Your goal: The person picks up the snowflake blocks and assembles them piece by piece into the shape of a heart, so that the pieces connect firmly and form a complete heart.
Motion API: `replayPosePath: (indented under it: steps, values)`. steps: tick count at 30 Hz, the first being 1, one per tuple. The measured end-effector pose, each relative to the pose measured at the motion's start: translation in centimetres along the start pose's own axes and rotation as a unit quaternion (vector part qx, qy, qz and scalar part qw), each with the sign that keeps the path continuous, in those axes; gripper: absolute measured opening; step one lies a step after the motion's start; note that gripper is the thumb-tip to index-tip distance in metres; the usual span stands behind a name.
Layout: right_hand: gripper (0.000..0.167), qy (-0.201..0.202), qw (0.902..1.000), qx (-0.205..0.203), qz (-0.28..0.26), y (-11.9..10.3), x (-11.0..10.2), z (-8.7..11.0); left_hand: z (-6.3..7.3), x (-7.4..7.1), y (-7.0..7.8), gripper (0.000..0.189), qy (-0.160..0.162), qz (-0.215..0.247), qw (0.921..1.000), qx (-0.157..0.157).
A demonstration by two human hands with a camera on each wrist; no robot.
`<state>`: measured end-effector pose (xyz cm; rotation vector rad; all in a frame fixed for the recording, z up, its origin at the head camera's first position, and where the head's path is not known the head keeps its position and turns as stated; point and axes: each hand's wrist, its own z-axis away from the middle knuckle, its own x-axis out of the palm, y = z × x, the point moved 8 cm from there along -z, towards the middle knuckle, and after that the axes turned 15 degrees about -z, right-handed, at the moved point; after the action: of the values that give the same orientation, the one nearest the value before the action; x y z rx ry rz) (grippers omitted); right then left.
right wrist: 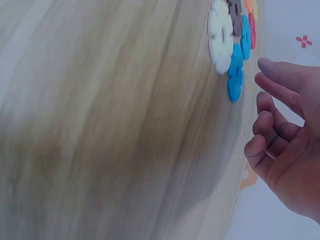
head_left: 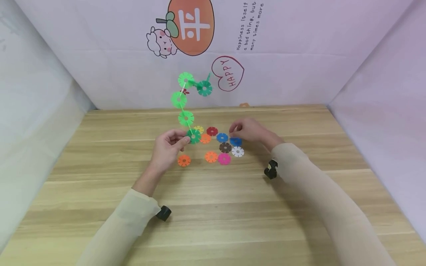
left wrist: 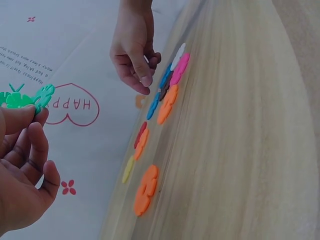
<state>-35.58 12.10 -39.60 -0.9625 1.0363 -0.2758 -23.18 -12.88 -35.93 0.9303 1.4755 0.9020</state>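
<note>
In the head view my left hand [head_left: 168,149] pinches the dark green notched disc [head_left: 193,136] at the lower end of a linked chain. Light green discs [head_left: 179,99] rise from it, and the chain bends right at the top to a teal disc [head_left: 204,88]. The chain is raised off the table. My right hand [head_left: 249,130] hovers over the far right of the loose discs, close to a blue disc [head_left: 236,142]. In the right wrist view its fingers [right wrist: 267,117] are loosely bent, with nothing between thumb and forefinger, apart from the discs.
Loose discs lie flat on the wooden table [head_left: 213,207]: several orange [head_left: 184,160], a red [head_left: 212,131], a yellow [head_left: 199,129], another blue [head_left: 222,137], a brown [head_left: 225,147], a white [head_left: 237,152] and a pink [head_left: 224,159]. A printed white backdrop [head_left: 293,74] stands behind.
</note>
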Motion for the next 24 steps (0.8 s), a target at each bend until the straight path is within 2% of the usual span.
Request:
replayPosePath:
  steps: [8,13,17,21,24]
  values:
    - [0.016,-0.028,0.9988,-0.025,0.032,-2.0,2.0,0.0,-0.4,-1.1,-0.4,0.018,0.012,0.003,0.9999,-0.010]
    - [0.007,-0.027,0.9966,-0.034,0.071,-2.1,2.3,0.6,-0.3,-1.8,-0.5,0.018,0.023,0.007,0.9997,-0.008]
    - [0.010,-0.044,0.9948,-0.036,0.084,-1.8,2.3,2.0,-0.3,-2.0,-0.8,0.018,0.027,0.006,0.9996,-0.007]
    - [0.023,-0.075,0.9906,-0.048,0.103,-1.5,2.2,4.0,-0.3,-2.1,-0.9,0.018,0.030,0.008,0.9995,-0.008]
    - [0.027,-0.090,0.9882,-0.049,0.113,-1.0,2.1,5.2,-0.2,-2.2,-0.9,0.019,0.029,0.008,0.9995,-0.009]
